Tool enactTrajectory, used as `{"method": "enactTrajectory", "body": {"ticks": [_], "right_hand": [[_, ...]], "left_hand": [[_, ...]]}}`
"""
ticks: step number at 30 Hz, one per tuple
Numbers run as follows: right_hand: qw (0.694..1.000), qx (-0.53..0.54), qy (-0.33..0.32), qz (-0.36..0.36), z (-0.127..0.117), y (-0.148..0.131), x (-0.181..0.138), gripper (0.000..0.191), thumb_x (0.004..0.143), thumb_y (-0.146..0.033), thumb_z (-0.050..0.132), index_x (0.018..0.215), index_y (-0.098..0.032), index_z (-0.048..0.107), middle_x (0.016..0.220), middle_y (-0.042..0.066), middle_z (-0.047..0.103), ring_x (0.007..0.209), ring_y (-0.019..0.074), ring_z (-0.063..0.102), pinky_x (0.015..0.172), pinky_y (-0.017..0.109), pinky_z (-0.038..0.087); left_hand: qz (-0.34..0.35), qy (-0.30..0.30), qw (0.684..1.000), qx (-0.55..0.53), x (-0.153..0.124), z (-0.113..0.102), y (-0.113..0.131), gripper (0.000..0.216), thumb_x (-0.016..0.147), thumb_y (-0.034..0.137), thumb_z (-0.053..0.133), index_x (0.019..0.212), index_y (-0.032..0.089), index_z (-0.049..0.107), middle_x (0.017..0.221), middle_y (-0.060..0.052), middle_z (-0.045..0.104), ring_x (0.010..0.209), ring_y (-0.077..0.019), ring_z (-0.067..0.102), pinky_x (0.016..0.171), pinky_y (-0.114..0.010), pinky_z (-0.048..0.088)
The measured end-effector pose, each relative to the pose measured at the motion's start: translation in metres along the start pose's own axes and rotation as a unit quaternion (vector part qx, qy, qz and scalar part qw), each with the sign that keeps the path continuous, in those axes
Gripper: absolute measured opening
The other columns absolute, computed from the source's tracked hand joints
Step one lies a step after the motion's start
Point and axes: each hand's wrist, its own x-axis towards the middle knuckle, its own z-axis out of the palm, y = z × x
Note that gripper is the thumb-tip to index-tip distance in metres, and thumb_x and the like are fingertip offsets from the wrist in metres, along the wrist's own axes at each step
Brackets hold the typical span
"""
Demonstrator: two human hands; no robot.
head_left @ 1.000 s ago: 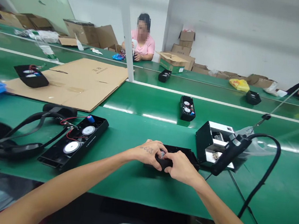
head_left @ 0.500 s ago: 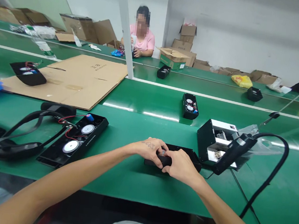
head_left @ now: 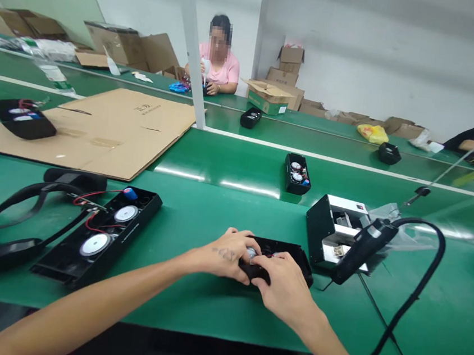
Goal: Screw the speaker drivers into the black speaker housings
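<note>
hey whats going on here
The person's left hand and right hand are close together on an open black case, hiding part of it. A second open case with white discs lies to the left, and a corded black tool is to the right. Farther back, someone in pink holds a white object.

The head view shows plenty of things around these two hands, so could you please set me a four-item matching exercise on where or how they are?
Things:
1. Left hand
2. Electric screwdriver
3. Cardboard sheet
4. Yellow plastic bag

Places and states:
A. In front of the screw feeder
B. Fingers at the open black casing
C. On the far bench
D. Lying flat, with printed writing

Right pairs: 1-B, 2-A, 3-D, 4-C.
</note>
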Motion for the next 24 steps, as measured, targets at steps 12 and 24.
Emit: {"method": "enactTrajectory", "body": {"ticks": [12, 24], "right_hand": [[0.81, 0.293, 0.438, 0.258, -0.027, 0.13, -0.048, 0.056, 0.08, -0.058, 0.09, 0.117, -0.022, 0.068, 0.106, 0.008, 0.08, 0.096, 0.0285, 0.075, 0.091, 0.045, 0.058], [0.708, 0.445, 0.543, 0.081, -0.057, 0.107, -0.047, 0.05, 0.085, -0.038, 0.091, 0.12, -0.026, 0.057, 0.065, -0.011, 0.064, 0.05, 0.0129, 0.058, 0.055, 0.028, 0.05]], "left_hand": [[0.061, 0.104, 0.974, 0.191, -0.031, 0.052, 0.006, 0.021, 0.092, 0.049, 0.086, 0.091, 0.028, 0.082, 0.145, 0.002, 0.072, 0.158, -0.0445, 0.042, 0.121, -0.062, 0.029], [0.061, 0.151, 0.967, 0.195, -0.031, 0.059, 0.002, 0.025, 0.088, 0.054, 0.089, 0.087, 0.031, 0.08, 0.14, 0.004, 0.074, 0.157, -0.0403, 0.044, 0.122, -0.058, 0.026]]}}
